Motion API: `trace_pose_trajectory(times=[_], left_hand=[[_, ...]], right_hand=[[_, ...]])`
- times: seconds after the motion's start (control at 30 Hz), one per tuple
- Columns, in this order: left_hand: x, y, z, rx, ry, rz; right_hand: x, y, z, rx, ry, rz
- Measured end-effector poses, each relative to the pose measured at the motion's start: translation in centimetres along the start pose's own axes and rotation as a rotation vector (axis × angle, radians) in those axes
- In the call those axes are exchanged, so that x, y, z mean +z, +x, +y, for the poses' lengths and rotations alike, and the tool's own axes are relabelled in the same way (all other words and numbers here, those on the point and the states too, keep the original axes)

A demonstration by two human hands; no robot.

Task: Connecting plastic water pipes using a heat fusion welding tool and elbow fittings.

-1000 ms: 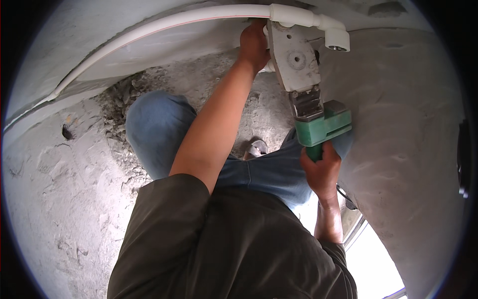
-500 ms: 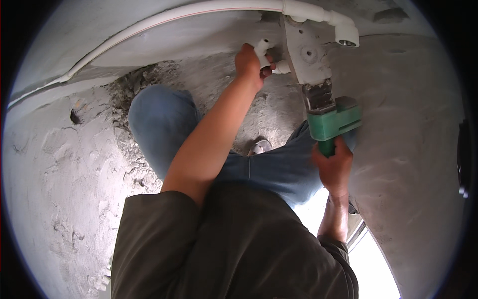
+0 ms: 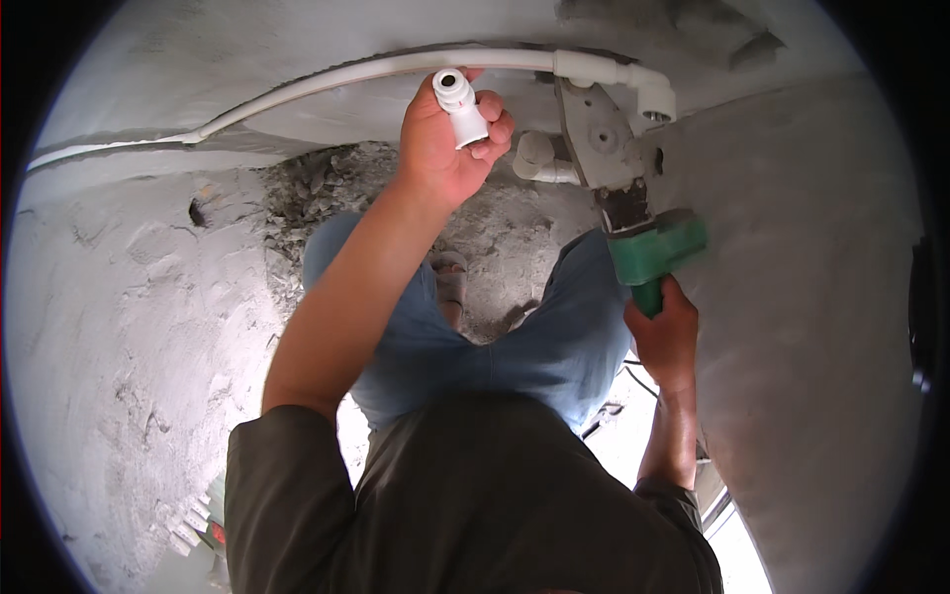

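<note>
The left hand [image 3: 430,153] has its fingers curled around a white pipe fitting [image 3: 465,117], a long white pipe [image 3: 356,69] running beyond them. The right hand [image 3: 667,335] has its fingers clamped on the handle of a green tool [image 3: 641,255], its grey plate [image 3: 597,134] farther out.

Shows plain white on the pipe fitting [image 3: 466,119] and long pipe [image 3: 371,68], green on the pipe welder's housing [image 3: 641,256], grey on its heating plate [image 3: 596,148], blue on the jeans [image 3: 524,361].
</note>
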State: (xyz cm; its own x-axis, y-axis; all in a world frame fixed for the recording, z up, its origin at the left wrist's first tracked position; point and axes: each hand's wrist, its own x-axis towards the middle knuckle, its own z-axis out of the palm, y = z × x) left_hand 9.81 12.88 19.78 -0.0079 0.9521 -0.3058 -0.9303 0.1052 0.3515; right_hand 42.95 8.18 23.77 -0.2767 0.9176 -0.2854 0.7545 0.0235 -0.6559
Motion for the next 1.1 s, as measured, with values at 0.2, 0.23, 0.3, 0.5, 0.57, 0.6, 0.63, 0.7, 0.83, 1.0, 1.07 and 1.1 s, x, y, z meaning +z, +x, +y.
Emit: trace_pose_trajectory(times=[0.2, 0.23, 0.3, 0.5, 0.57, 0.6, 0.63, 0.7, 0.83, 1.0, 1.07, 1.1], left_hand=[[-1.2, 1.8, 3.3, -0.222, 0.067, -0.110], [-0.9, 1.9, 3.1, -0.234, 0.065, -0.104], [-0.5, 2.1, 2.8, -0.118, 0.100, 0.007], [-2.6, 1.8, 1.9, -0.137, 0.090, -0.114], [-3.3, 1.9, 1.5, -0.106, 0.061, -0.218], [-3.5, 2.3, 1.7, -0.074, 0.064, -0.255], [-3.5, 3.1, 2.6, -0.104, 0.051, -0.431], [-0.5, 3.3, 4.2, -0.058, 0.102, -0.506], [-2.0, 2.1, 2.0, -0.109, 0.047, -0.386], [-3.7, 2.9, 1.3, -0.294, -0.257, -0.459], [-4.5, 4.0, 1.0, -0.518, -0.603, -0.704], [-3.2, 2.7, 1.2, -0.291, -0.252, -0.488]], right_hand=[[0.5, 0.3, 0.3, 0.008, 0.084, -0.058], [0.3, 0.3, 0.7, -0.006, 0.091, -0.059], [0.8, 0.4, 1.7, -0.012, -0.001, -0.044], [2.1, 1.4, 3.7, 0.137, -0.384, -0.031], [2.3, 1.4, 4.4, -0.002, -0.331, 0.008], [1.9, 1.7, 4.4, -0.072, -0.147, -0.032], [1.9, 1.7, 4.6, -0.051, -0.158, -0.025], [2.4, 1.0, 4.9, 0.070, 0.016, -0.205], [4.0, -3.4, 8.1, 0.329, 0.355, -0.221], [7.7, -6.8, 13.2, 0.413, 0.357, -0.121], [10.9, -7.7, 15.0, 0.518, 0.237, -0.079], [12.7, -8.1, 17.1, 0.563, 0.236, -0.107]])
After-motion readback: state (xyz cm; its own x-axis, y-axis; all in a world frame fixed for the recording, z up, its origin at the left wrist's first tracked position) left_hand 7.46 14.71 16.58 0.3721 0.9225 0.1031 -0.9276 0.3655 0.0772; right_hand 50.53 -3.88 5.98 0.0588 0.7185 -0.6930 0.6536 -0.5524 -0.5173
